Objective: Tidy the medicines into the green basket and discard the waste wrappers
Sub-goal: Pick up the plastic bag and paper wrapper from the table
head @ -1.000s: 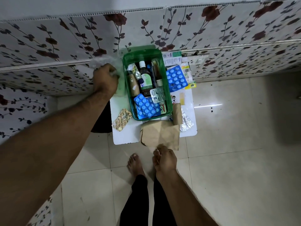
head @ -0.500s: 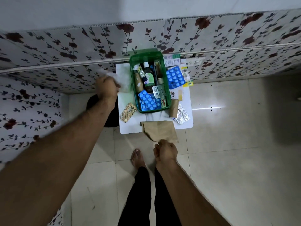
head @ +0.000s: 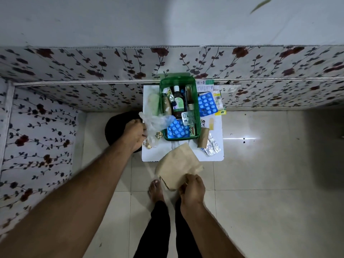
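A green basket [head: 161,101] stands on a small white table [head: 158,155], holding bottles, tubes and blue blister packs. My left hand [head: 133,134] grips a clear plastic wrapper [head: 156,123] at the table's left edge, over a strip of tan tablets [head: 149,144]. My right hand [head: 191,189] holds a brown paper bag [head: 176,166] just off the table's front edge. Right of the basket lie a blue blister pack [head: 207,105], a foil strip [head: 212,146], a brown cardboard roll [head: 202,137] and small boxes [head: 217,99].
A black round bin [head: 115,127] sits on the floor left of the table, partly behind my left hand. Floral-papered walls close in behind and to the left. My bare feet [head: 155,190] stand on pale floor tiles in front of the table.
My left hand pulled the clear wrapper from the back left of the table toward the front left, near the bin. My right hand lifted the paper bag off the table's front edge.
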